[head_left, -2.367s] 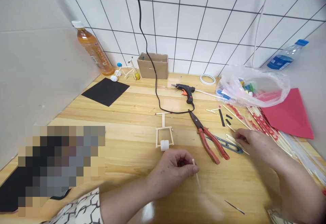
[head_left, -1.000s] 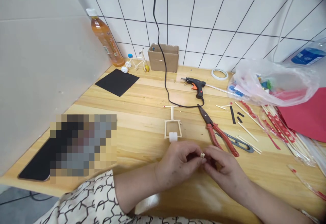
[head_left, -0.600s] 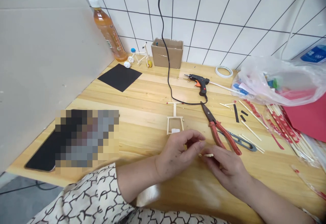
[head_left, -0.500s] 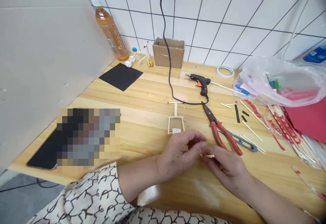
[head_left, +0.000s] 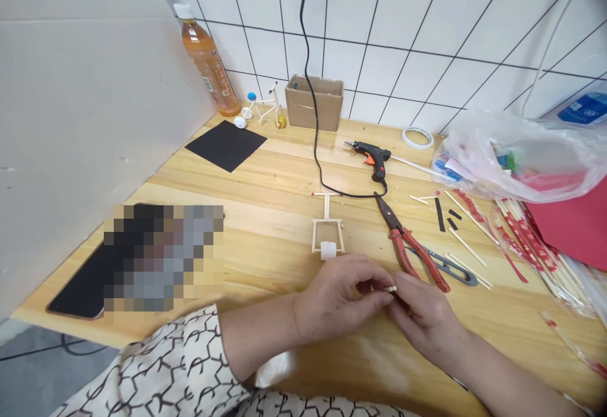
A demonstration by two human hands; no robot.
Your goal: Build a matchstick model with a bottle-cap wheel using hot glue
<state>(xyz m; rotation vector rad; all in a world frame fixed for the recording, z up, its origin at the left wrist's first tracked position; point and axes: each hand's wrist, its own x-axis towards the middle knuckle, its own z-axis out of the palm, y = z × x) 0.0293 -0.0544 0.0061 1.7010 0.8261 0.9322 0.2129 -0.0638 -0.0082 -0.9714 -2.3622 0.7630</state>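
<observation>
Short pale sticks [head_left: 391, 289] show between the fingertips of both hands, low in the middle of the view. My left hand [head_left: 341, 294] pinches them from the left, its thumb and fingers pressed together. From the right my right hand [head_left: 427, 316] grips them too, its fingers curled and partly hidden. Just beyond my left hand, a small stick frame [head_left: 327, 220] lies flat on the table, with a white roll [head_left: 328, 251] at its near end. Red-handled pliers [head_left: 408, 240] lie beyond my right hand, over a grey cutter [head_left: 458, 271].
A black glue gun [head_left: 372, 155] with its cord [head_left: 317, 120] lies behind. Farther back stand a cardboard box [head_left: 315, 104], a stick tricycle model [head_left: 263, 110] and a bottle [head_left: 208, 63]. Bundled sticks [head_left: 535, 246] and a plastic bag [head_left: 521, 151] are at the right.
My left hand has shifted slightly right and closed in on my right hand at the sticks. More of the white roll now shows.
</observation>
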